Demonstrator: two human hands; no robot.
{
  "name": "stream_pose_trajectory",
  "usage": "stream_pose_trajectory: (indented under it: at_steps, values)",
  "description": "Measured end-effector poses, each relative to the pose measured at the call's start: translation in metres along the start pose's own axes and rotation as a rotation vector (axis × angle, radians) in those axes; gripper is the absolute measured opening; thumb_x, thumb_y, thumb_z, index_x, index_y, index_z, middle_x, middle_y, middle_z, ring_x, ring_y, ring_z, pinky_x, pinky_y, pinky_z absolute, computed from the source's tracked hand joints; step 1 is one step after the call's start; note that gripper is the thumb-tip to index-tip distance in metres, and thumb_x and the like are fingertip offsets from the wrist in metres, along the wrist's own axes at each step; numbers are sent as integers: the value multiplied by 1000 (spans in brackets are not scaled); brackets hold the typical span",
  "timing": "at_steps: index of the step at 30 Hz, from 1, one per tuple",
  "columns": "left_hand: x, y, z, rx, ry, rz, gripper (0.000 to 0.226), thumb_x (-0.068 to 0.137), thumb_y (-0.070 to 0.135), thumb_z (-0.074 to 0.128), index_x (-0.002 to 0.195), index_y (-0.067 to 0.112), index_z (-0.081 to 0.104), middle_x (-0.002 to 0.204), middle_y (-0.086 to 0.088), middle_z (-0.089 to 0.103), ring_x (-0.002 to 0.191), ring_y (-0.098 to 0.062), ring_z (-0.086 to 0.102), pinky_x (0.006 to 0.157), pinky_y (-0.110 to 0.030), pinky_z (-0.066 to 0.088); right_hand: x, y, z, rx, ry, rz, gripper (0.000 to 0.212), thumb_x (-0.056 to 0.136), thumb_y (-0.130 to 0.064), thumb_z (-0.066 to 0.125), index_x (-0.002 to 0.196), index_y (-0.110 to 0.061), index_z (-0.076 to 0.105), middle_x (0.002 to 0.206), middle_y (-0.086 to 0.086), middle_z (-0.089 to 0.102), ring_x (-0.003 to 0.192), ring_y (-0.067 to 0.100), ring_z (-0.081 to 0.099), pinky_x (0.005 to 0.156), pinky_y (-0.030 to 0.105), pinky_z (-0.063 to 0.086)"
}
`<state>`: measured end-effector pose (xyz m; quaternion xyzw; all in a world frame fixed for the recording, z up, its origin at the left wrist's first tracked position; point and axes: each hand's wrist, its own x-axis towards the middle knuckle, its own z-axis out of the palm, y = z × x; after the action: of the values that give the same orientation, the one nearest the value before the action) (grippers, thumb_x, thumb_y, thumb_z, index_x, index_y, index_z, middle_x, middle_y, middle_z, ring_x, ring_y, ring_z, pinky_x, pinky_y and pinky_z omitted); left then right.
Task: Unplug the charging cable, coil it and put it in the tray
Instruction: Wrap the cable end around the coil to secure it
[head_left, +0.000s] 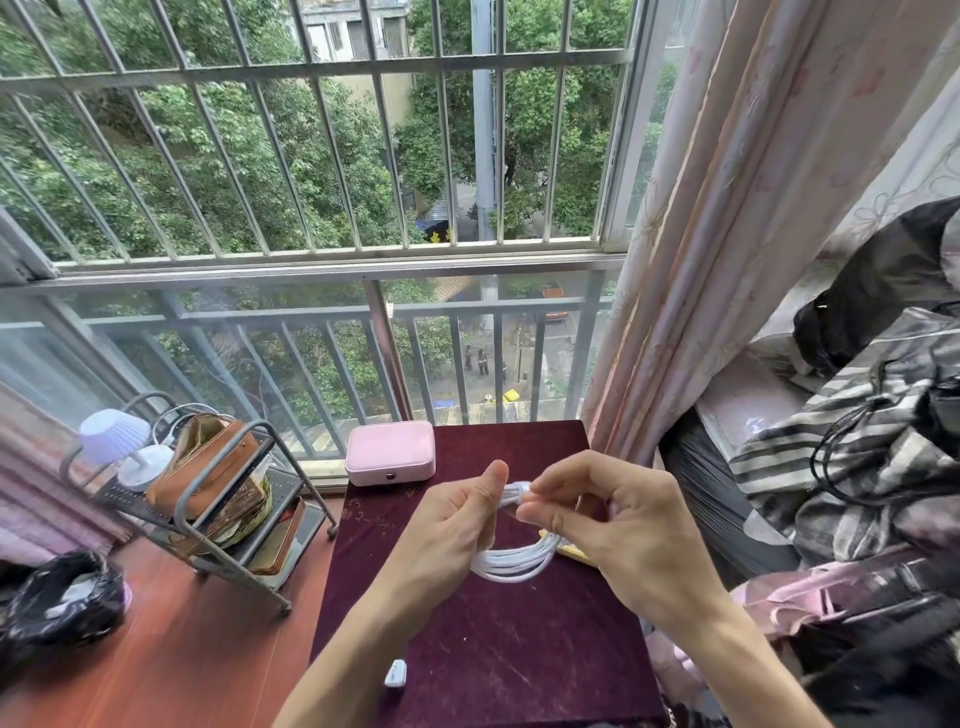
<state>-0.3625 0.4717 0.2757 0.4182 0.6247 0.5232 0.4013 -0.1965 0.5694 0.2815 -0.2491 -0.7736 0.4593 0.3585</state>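
White cable (511, 564), coiled into several loops, hangs in the air above the middle of the maroon table (483, 639). Left hand (449, 525) grips the bundle from the left, thumb up on top, fingers wrapped round the strands. Right hand (613, 525) meets it from the other side, thumb and fingertips pinching the top of the coil where the loops are gathered tight. Both hands are clasped on that same bunch, knuckles almost touching. Below them the loops sag in a loose arc, clear of the tabletop.

Something yellow (569, 552) peeks out on the table just under the right hand, mostly hidden, so I can't tell what it is. A small white plug (396, 673) lies near the table's front edge, beside the left forearm. At the far left corner sits a pink case (390, 451), closed. Off the table's left side stands a metal rack (228, 514) with a brown bag (208, 467) and a little lamp (117, 441).
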Motion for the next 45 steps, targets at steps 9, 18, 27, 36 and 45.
stream_pose_trajectory:
  at_steps: [9, 18, 27, 36, 45]
  values:
    - [11, -11, 5, -77, 69, -67, 59, 100, 58, 45, 60, 16, 40, 55, 8, 33, 54, -9, 28, 53, -21, 27, 0, 11, 10, 70, 38, 69, 21, 77, -29, 94, 91, -32, 79, 86, -12, 83, 80, 9, 78, 71, 19, 58]
    - [20, -21, 6, -214, 46, -152, 44, 83, 59, 72, 69, 20, 60, 52, 11, 31, 48, -8, 27, 51, -22, 27, 0, 17, 13, 28, 19, 11, 19, 79, -24, 93, 93, -27, 81, 88, -13, 83, 73, 1, 74, 71, 8, 51]
    - [24, -25, 7, -219, 117, -149, 41, 85, 50, 71, 53, 27, 61, 50, 10, 31, 50, -9, 28, 55, -27, 27, 3, 20, 7, 76, -85, 116, 23, 88, -14, 87, 102, -32, 80, 98, -11, 83, 89, 9, 78, 78, 17, 57]
    - [26, -38, 12, -199, 167, -168, 78, 80, 58, 72, 91, -18, 60, 50, 13, 34, 49, -6, 29, 55, -27, 27, 9, 32, 9, 168, -127, 271, 37, 85, -5, 87, 99, -34, 69, 78, -19, 58, 66, 9, 62, 62, 18, 52]
    - [28, -46, 14, -167, 93, -182, 34, 94, 44, 69, 67, 23, 64, 53, 11, 36, 50, -6, 30, 52, -22, 29, 8, 47, 13, 132, -77, 324, 34, 79, -12, 93, 94, -32, 70, 68, -16, 56, 62, 7, 55, 65, 27, 50]
